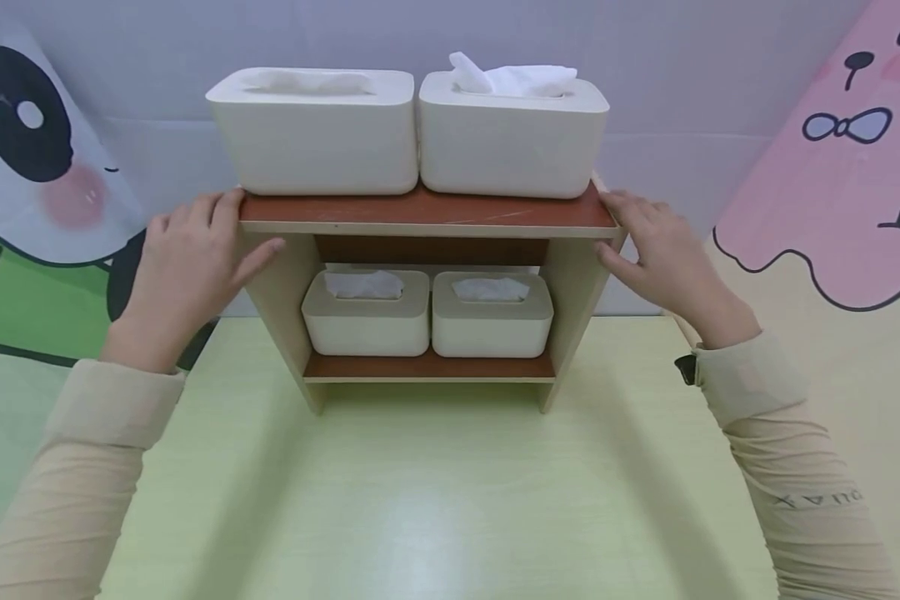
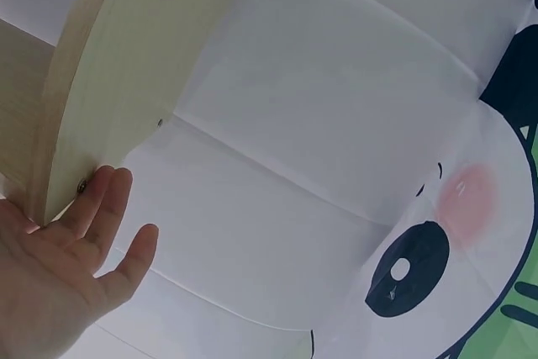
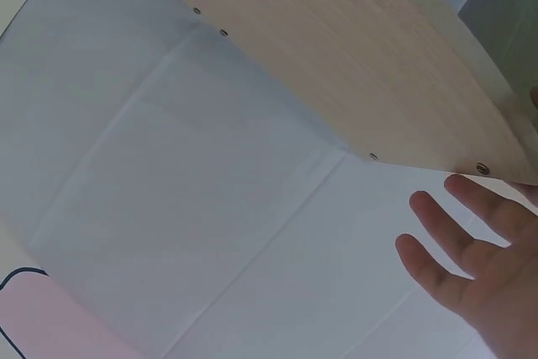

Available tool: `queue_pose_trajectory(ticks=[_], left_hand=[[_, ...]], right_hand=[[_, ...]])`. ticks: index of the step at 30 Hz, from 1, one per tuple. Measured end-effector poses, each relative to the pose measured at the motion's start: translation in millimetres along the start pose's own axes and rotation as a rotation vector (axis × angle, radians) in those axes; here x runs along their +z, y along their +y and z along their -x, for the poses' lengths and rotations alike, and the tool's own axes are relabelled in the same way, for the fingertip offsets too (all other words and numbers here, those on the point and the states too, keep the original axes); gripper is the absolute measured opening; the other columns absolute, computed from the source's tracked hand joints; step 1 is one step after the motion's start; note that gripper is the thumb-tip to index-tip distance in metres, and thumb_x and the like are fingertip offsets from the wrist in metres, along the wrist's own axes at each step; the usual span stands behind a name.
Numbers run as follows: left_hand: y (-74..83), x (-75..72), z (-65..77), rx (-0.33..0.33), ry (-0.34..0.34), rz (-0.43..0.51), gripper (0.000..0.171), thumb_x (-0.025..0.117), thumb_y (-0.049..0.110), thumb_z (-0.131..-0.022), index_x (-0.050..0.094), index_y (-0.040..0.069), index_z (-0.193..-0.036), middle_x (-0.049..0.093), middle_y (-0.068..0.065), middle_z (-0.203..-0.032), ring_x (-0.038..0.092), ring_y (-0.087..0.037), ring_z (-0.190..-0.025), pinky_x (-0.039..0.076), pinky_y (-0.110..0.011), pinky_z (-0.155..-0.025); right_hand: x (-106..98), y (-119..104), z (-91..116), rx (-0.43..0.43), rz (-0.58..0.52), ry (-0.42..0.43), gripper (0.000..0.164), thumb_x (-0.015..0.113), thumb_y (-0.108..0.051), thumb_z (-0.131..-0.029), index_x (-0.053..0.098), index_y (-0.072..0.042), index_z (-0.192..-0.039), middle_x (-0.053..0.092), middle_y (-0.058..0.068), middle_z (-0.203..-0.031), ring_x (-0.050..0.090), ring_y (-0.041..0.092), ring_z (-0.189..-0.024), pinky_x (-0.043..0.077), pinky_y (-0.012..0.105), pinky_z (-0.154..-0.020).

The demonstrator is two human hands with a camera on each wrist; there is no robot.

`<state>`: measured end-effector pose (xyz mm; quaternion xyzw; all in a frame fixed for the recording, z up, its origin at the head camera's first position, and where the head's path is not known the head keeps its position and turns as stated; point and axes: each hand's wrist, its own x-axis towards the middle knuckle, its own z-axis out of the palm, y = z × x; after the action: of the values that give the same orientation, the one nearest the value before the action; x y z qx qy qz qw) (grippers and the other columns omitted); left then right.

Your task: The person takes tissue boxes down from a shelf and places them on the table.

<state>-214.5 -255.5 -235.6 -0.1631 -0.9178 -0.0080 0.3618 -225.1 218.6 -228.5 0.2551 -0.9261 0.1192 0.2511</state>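
A two-tier wooden shelf (image 1: 435,218) with reddish-brown boards and pale side panels stands on the table. My left hand (image 1: 187,258) holds its upper left corner, thumb in front and fingers at the outer side. In the left wrist view those fingers (image 2: 91,208) meet the pale panel (image 2: 126,73). At the upper right corner, my right hand (image 1: 660,254) grips likewise; its lower fingers (image 3: 445,237) are spread below the panel (image 3: 361,65). On top sit two white tissue boxes, the left one (image 1: 318,146) and the right one (image 1: 510,146), whose tissue sticks up.
On the lower board are two smaller tissue boxes, left (image 1: 366,325) and right (image 1: 492,325). The pale yellow table (image 1: 420,483) extends in front of the shelf. Behind hangs a whitish sheet (image 1: 667,75), with cartoon figures at left (image 1: 82,196) and right (image 1: 817,196).
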Motion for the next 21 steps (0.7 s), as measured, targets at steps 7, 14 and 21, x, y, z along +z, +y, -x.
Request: queue_pose_trajectory(ticks=[7, 14, 21], left_hand=[[-2.0, -5.0, -6.9, -0.075, -0.142, 0.010, 0.060, 0.044, 0.044, -0.094, 0.041, -0.005, -0.129, 0.048, -0.031, -0.122, 0.042, -0.051, -0.109, 0.031, -0.061, -0.086], [-6.9, -3.6, -14.5, -0.089, -0.186, 0.009, 0.065, 0.040, 0.051, -0.093, 0.042, -0.007, -0.124, 0.048, -0.030, -0.121, 0.040, -0.051, -0.110, 0.029, -0.061, -0.087], [-10.7, -2.6, -20.2, -0.087, -0.204, -0.012, 0.069, 0.040, 0.056, -0.091, 0.046, -0.007, -0.119, 0.050, -0.029, -0.119, 0.042, -0.049, -0.109, 0.030, -0.060, -0.085]], right_hand=[[-20.6, -11.5, -3.3, 0.011, -0.009, -0.061, 0.056, 0.052, -0.028, -0.090, 0.035, -0.006, -0.139, 0.038, 0.021, -0.140, 0.038, 0.049, -0.121, 0.026, 0.059, -0.101], [-37.0, -21.9, -18.1, -0.044, -0.002, 0.023, 0.055, 0.051, -0.029, -0.091, 0.037, -0.002, -0.137, 0.041, 0.020, -0.139, 0.040, 0.049, -0.119, 0.028, 0.057, -0.100], [-50.8, -30.1, -37.8, -0.115, 0.012, 0.135, 0.055, 0.055, -0.027, -0.088, 0.040, -0.002, -0.135, 0.047, 0.018, -0.134, 0.044, 0.043, -0.118, 0.032, 0.053, -0.098]])
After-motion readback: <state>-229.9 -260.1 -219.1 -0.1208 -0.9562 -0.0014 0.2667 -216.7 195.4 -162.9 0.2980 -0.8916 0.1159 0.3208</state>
